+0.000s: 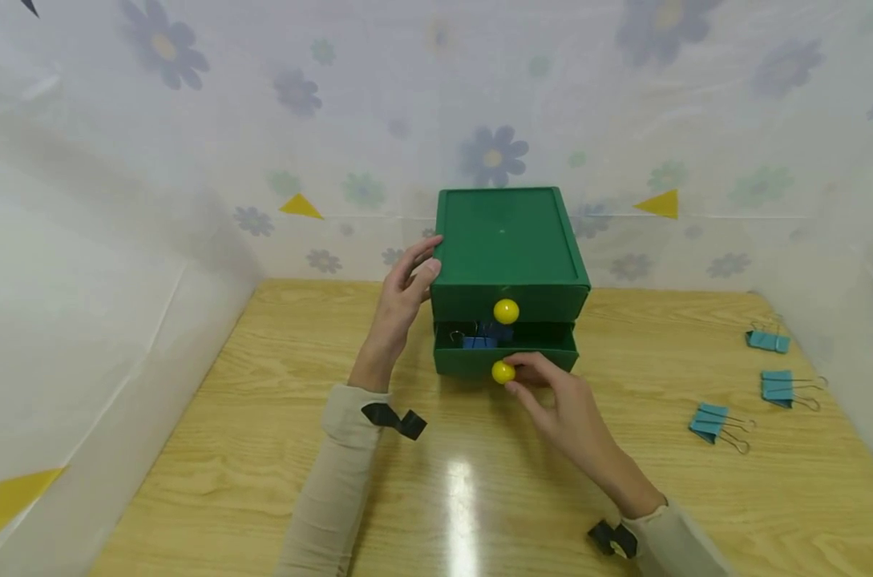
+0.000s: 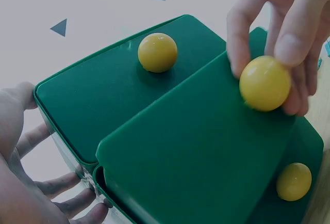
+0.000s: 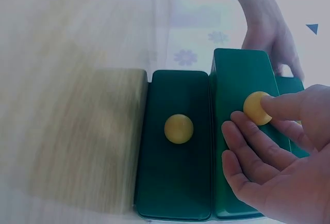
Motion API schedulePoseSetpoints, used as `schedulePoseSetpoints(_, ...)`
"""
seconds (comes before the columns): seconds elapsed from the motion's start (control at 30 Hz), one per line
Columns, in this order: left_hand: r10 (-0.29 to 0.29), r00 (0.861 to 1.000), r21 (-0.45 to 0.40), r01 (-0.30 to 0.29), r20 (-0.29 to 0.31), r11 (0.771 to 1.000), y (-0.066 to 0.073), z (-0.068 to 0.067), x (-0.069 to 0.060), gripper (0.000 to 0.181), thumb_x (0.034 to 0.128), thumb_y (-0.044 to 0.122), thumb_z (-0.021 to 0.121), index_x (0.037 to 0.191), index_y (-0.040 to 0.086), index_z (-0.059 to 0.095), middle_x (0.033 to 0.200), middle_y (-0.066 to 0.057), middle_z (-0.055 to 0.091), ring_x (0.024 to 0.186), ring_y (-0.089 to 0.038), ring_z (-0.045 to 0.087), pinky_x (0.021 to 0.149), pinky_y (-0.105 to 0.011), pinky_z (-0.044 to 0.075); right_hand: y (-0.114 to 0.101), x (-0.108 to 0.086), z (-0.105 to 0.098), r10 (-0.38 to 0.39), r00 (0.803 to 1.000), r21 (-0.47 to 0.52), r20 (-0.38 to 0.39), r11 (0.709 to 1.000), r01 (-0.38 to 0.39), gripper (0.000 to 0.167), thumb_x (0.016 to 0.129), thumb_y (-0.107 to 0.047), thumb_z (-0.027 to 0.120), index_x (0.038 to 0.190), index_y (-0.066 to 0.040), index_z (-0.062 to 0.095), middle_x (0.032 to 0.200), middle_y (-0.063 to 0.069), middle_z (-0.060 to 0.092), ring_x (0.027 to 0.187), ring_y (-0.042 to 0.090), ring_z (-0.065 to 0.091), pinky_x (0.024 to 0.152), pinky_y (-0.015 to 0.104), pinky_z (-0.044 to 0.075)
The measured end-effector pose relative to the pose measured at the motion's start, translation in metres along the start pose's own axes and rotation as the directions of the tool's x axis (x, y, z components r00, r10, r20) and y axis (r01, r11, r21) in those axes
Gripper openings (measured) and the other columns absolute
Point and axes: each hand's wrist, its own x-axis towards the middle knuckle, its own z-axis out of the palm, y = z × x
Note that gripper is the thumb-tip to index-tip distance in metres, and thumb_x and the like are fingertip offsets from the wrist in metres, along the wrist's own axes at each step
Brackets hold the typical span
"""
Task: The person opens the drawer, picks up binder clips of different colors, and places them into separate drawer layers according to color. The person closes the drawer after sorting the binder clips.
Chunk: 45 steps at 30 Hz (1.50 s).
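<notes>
A green drawer cabinet with yellow knobs stands on the table. Its middle drawer is pulled partly out, with blue binder clips inside. The right hand pinches that drawer's knob between thumb and index finger; in the right wrist view the other fingers of this hand lie beside the drawer front. Against the cabinet's left side rests the left hand, its fingers spread in the left wrist view. The top drawer and the bottom drawer are closed.
Three teal binder clips lie on the table's right side: one clip farthest back, another clip in the middle and a third clip nearer the cabinet. Flower-patterned sheeting surrounds the back and sides of the wooden table.
</notes>
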Motion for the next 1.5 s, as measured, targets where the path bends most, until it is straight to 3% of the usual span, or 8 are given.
schedulePoseSetpoints(0.43, 0.007, 1.0, -0.001, -0.007, 0.004, 1.0, 0.0, -0.001, 0.0, 0.045, 0.106, 0.036, 0.055, 0.15, 0.029, 0.053, 0.156, 0.002, 0.043, 0.14, -0.018, 0.044, 0.107, -0.054, 0.042, 0.02, 0.028, 0.004, -0.019, 0.999, 0.045, -0.05, 0.999, 0.022, 0.028, 0.097, -0.007, 0.071, 0.125, -0.01, 0.066, 0.111, 0.005, 0.075, 0.099, 0.02, 0.073, 0.082, 0.042, 0.059)
schedulePoseSetpoints(0.63, 0.015, 1.0, -0.01, -0.015, 0.017, 1.0, 0.001, 0.0, 0.0, 0.046, 0.1063, 0.035, 0.055, 0.151, 0.028, 0.052, 0.156, 0.001, 0.042, 0.141, -0.018, 0.043, 0.107, -0.054, 0.042, 0.023, 0.033, 0.004, 0.007, 0.999, 0.075, -0.043, 0.997, -0.003, 0.027, 0.098, -0.01, 0.071, 0.124, -0.012, 0.066, 0.113, 0.003, 0.074, 0.101, 0.019, 0.072, 0.087, 0.042, 0.058)
schedulePoseSetpoints(1.13, 0.012, 1.0, -0.021, -0.012, 0.008, 1.0, 0.0, -0.001, -0.001, 0.046, 0.1064, 0.034, 0.055, 0.151, 0.028, 0.052, 0.157, 0.002, 0.041, 0.142, -0.019, 0.043, 0.109, -0.056, 0.039, 0.023, 0.034, 0.006, 0.014, 0.999, 0.096, -0.047, 0.995, -0.009, 0.03, 0.096, -0.006, 0.072, 0.125, -0.011, 0.066, 0.112, 0.004, 0.074, 0.1, 0.019, 0.071, 0.086, 0.039, 0.058)
schedulePoseSetpoints(1.5, 0.006, 1.0, -0.012, -0.006, 0.004, 1.0, 0.001, 0.0, -0.001, 0.045, 0.106, 0.036, 0.055, 0.151, 0.029, 0.053, 0.156, 0.002, 0.042, 0.142, -0.018, 0.042, 0.11, -0.054, 0.04, 0.035, 0.026, 0.006, 0.041, 0.999, 0.13, -0.02, 0.991, -0.038, 0.028, 0.097, -0.006, 0.072, 0.123, -0.007, 0.062, 0.103, 0.007, 0.076, 0.091, 0.019, 0.073, 0.076, 0.035, 0.06)
